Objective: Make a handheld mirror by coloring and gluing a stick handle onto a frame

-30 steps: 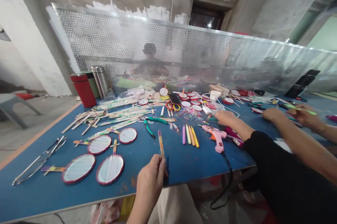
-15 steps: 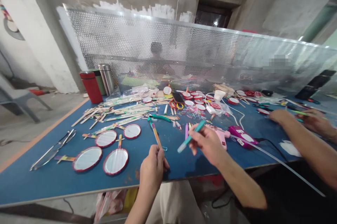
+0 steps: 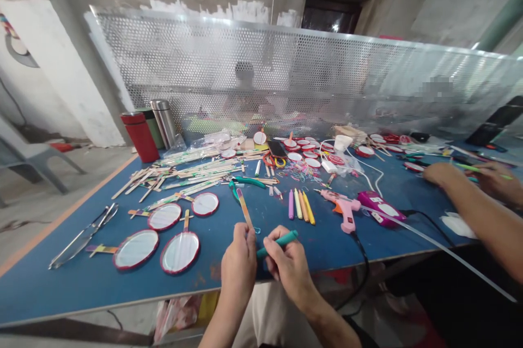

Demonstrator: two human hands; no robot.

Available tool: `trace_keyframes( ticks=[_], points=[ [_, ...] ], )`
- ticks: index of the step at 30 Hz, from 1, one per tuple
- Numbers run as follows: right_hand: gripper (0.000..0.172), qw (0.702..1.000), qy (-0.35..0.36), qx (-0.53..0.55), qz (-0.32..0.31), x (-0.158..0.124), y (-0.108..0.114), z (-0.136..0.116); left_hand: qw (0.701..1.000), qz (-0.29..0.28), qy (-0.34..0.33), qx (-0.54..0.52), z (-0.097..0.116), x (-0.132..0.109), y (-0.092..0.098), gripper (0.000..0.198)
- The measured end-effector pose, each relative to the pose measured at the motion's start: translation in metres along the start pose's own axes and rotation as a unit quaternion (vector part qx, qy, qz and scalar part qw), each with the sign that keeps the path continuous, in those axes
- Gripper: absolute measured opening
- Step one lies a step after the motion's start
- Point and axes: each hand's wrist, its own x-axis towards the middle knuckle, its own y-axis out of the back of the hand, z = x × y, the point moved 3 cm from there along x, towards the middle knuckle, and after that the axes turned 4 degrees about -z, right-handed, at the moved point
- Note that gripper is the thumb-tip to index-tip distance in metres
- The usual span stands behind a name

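My left hand [image 3: 239, 255] is closed around a flat craft stick [image 3: 244, 208] coloured purple and orange at its upper end. Beside it, my right hand [image 3: 288, 261] grips a teal marker [image 3: 287, 238], slanted toward the left hand. The marker's lower end is hidden by the fingers, so I cannot tell whether it touches the stick. A small blue loop [image 3: 256, 230] lies just behind the stick. Purple, pale green, orange and yellow markers [image 3: 303, 207] lie together to the right, near a pink glue gun [image 3: 345, 208].
Left, round red-rimmed mirrors [image 3: 180, 251] with stick handles lie near eyeglasses [image 3: 84, 236]. Loose craft sticks [image 3: 204, 171], green pliers [image 3: 249, 182] and a red bottle [image 3: 140, 137] are farther back. At right are a purple device [image 3: 379, 209] and another person's arm [image 3: 474, 212].
My right hand has moved left and down with the teal marker, from above the other markers to beside my left hand. The markers and glue gun are now uncovered. My left hand still holds the stick.
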Motion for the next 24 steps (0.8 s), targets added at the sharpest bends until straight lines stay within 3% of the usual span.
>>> trace_keyframes(
  ticks=[3,6,8,10,12,15,20,24],
  points=[
    [0.029,0.993,0.041,0.042,0.101,0.011,0.026,-0.018,0.996,-0.011,0.006,-0.089,-0.001,0.001,0.001,0.021],
    [0.021,0.980,0.103,0.075,0.153,0.011,0.046,-0.034,0.986,-0.041,0.021,-0.163,-0.001,-0.001,0.002,0.024],
    [0.008,0.981,0.147,0.013,0.125,0.004,0.044,-0.036,0.983,-0.047,0.031,-0.175,0.000,-0.001,0.003,0.024],
    [0.008,0.971,0.201,-0.119,0.058,-0.007,0.028,-0.029,0.980,-0.044,0.047,-0.189,0.001,-0.001,0.004,0.023],
    [0.012,0.933,0.271,-0.236,-0.007,-0.017,0.008,-0.018,0.980,-0.001,0.032,-0.196,0.002,-0.001,0.008,0.021],
    [0.024,0.886,0.347,-0.304,-0.054,-0.024,-0.014,-0.004,0.979,0.045,0.010,-0.197,0.003,-0.002,0.013,0.019],
    [0.022,0.877,0.351,-0.320,-0.071,-0.019,-0.023,0.000,0.973,0.022,0.030,-0.228,0.001,-0.003,0.012,0.021],
    [0.023,0.877,0.334,-0.324,-0.119,-0.021,-0.020,0.003,0.979,0.009,0.041,-0.198,-0.001,-0.002,0.010,0.022]
  ],
)
